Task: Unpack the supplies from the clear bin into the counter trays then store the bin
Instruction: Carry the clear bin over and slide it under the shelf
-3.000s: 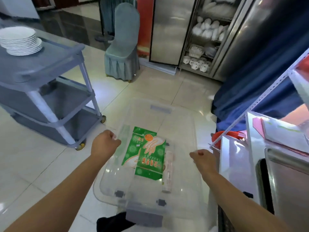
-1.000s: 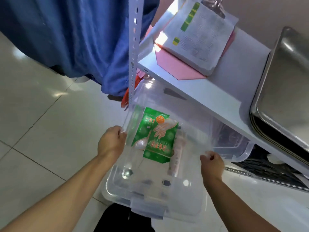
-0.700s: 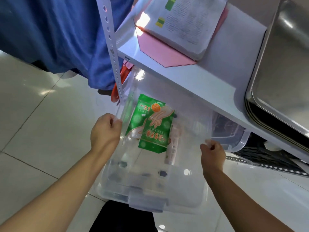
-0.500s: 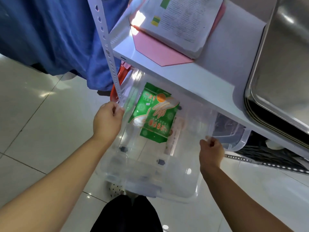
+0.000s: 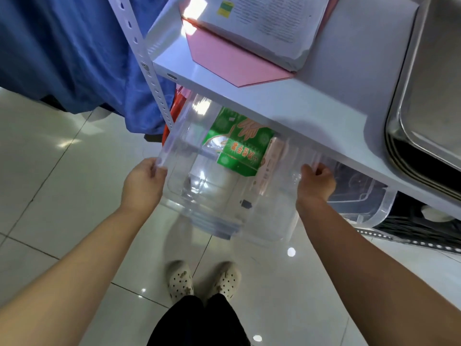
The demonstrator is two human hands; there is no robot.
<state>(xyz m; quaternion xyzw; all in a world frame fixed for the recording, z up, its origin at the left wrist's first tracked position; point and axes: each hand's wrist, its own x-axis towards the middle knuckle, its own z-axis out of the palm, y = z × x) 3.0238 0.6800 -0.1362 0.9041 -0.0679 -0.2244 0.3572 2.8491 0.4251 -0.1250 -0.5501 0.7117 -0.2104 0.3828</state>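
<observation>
I hold the clear bin [image 5: 199, 196] by its two long sides, above the floor, with its far end tucked under the white counter shelf [image 5: 324, 116]. My left hand [image 5: 143, 186] grips the left rim and my right hand [image 5: 315, 183] grips the right rim. Inside the bin lie a green glove packet [image 5: 239, 148] and a pale slim roll [image 5: 270, 158] beside it. Steel trays [image 5: 429, 96] sit stacked on the counter at the right.
A clipboard with papers [image 5: 262, 23] and a pink folder [image 5: 234, 63] lie on the counter. A perforated white upright [image 5: 147, 68] stands left of the bin, blue cloth [image 5: 74, 53] beyond it. Another clear bin [image 5: 361, 201] sits under the shelf at right.
I turned from the open floor to the counter, stepped closer and pushed the bin's far end forward under the shelf. Both hands kept their grip.
</observation>
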